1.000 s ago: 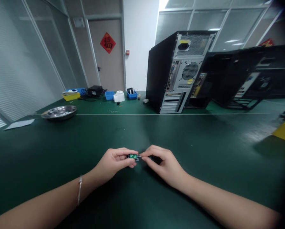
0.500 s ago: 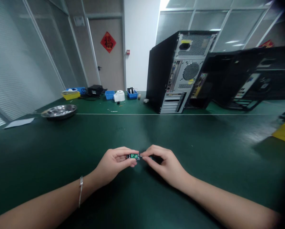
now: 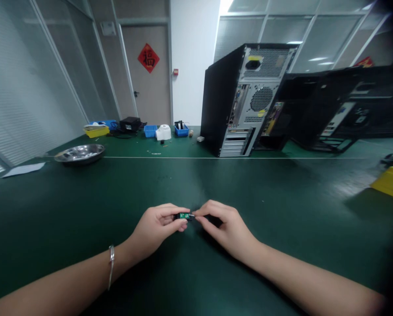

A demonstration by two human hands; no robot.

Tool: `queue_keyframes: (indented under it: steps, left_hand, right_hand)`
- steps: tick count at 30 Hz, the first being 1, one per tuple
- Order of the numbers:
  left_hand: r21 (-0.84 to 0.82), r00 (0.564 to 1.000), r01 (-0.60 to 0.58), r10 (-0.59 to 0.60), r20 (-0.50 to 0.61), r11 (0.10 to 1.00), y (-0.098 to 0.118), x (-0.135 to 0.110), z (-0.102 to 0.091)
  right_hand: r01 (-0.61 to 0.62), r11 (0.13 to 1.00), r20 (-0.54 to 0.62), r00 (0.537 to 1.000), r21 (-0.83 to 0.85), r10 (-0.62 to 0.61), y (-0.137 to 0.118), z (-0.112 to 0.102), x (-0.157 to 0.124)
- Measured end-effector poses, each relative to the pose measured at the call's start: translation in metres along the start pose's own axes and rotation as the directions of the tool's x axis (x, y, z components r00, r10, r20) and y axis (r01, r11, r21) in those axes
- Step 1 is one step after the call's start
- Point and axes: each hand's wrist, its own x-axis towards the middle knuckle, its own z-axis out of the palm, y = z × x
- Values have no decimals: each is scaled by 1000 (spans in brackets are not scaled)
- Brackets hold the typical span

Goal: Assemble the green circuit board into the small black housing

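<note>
My left hand (image 3: 158, 224) is closed around a small black part with a green circuit board (image 3: 184, 216) showing between its thumb and fingers. From the right, my right hand (image 3: 221, 219) pinches a tiny thin piece (image 3: 192, 215) with thumb and forefinger, right at the end of the circuit board part. That piece looks light and metallic, but it is too small to name. Both hands are over the green tabletop (image 3: 183, 184), close to each other.
A black computer tower (image 3: 221, 96) stands at the back, with more dark computer cases (image 3: 328, 105) to its right. At the left lies a metal dish (image 3: 80, 154). Blue bins (image 3: 150, 131) and a white plastic housing (image 3: 164, 132) are farther back; a yellow bin (image 3: 392, 182) is far right.
The view has shifted very slightly. Both hands keep almost the same place and hold; the part in my left hand appears tilted a little differently.
</note>
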Motion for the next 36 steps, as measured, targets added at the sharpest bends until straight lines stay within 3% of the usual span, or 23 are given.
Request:
queue_keyframes:
  steps: [4,13,19,27,36]
  left_hand:
    - [-7,999,-31,31,9,999,-1,1,1]
    - [-99,995,104,-103,16,990,2,4,-1]
    - [-128,991,130,-127,27,983,4,4,-1]
    - [-170,988,157,-155,26,973,4,4,-4]
    - [-413,982,189,-162,99,891,-1,8,-6]
  right_hand:
    - [-12,999,0,1000,39,12,-2,-1,2]
    - [3,999,-17,1000,36,-3,-3,-1,1]
    - [22,999,-17,1000,-27,-22,-2,0,-1]
    - [6,1000,-35,999,11,-6,-4,1,0]
    - [41,998,-80,996,50,-37,-8,-1,0]
